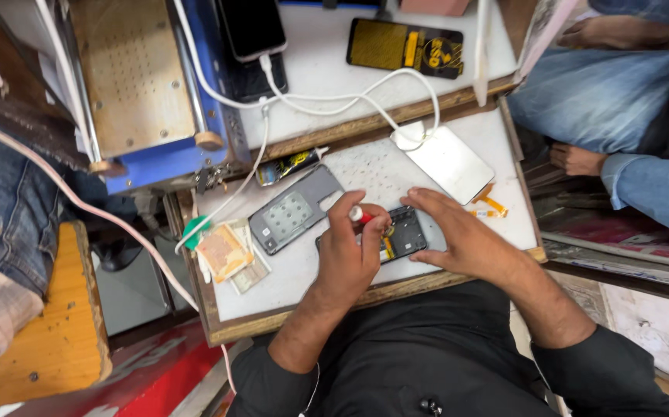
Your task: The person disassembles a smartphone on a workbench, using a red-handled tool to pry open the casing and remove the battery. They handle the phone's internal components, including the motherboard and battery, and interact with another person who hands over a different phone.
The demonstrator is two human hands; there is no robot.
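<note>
Two hands over one opened phone [404, 235], and it's delicate work. The left hand [347, 251] is curled tight, fingers pinched round a small red-and-white screwdriver [359, 215], its tip down at the upper left corner of the phone's exposed insides. The right hand [458, 232] lies flat and spread across the phone's right side, fingers loose, pressing it to the white work board [303, 270] rather than gripping anything.

The phone sits near the front edge of the board, its grey back cover [292, 210] lying just to its left, inner face up. Beyond it a white slab-like unit [452, 162] trails an orange flex ribbon [491, 205], and a white cable [326, 100] loops across from the upper bench.

Now, the risks as I read them. If that tip slips off its seat, it could skid across the circuit board and gouge something (the hand hides the exact contact point, so I can't tell how well it's seated). A loosened screw could roll off the near edge, which is close. The folded banknotes [230, 253] and the small glue tube [292, 164] crowd the left side, so a sweeping elbow could scatter them. And that ribbon lies exposed, easily creased by the right wrist.
</note>
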